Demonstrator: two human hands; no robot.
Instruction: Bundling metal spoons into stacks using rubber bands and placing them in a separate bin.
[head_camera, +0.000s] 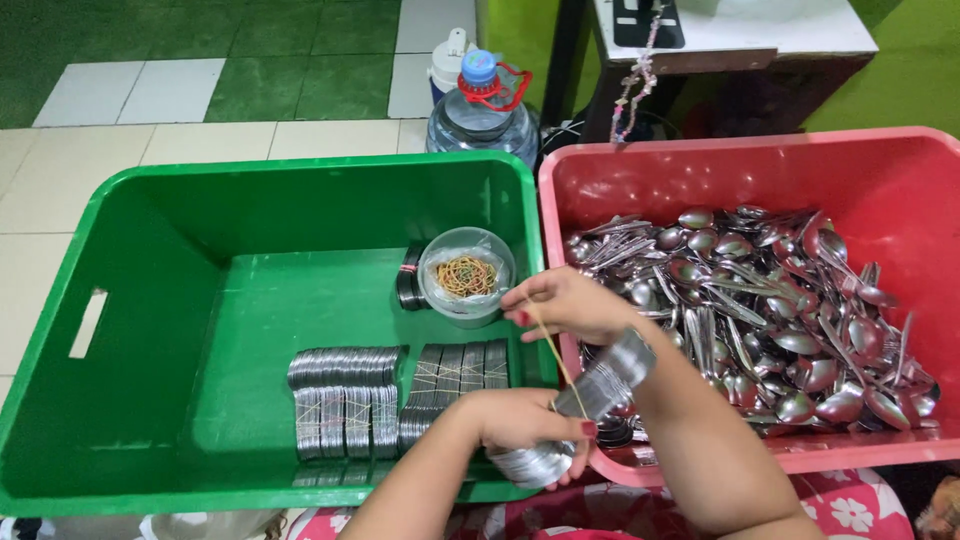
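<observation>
low centre of frame: left hand (525, 425) clamped around stacked bundle of shiny steel spoons (590, 405), long axis slanting up-right over red plastic crate rim (560, 330). right hand (565, 305) just above, pinching thin yellow rubber band (550, 350) stretched down toward bundle.

A clear water bottle (482, 118) (blue cap, red handle) stands behind the green crate (150, 250).

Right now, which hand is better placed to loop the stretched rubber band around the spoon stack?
Probably the right hand: it pinches the rubber band taut above the spoon stack. The left hand grips the stack's bowl end, so it looks busy steadying it.
</observation>
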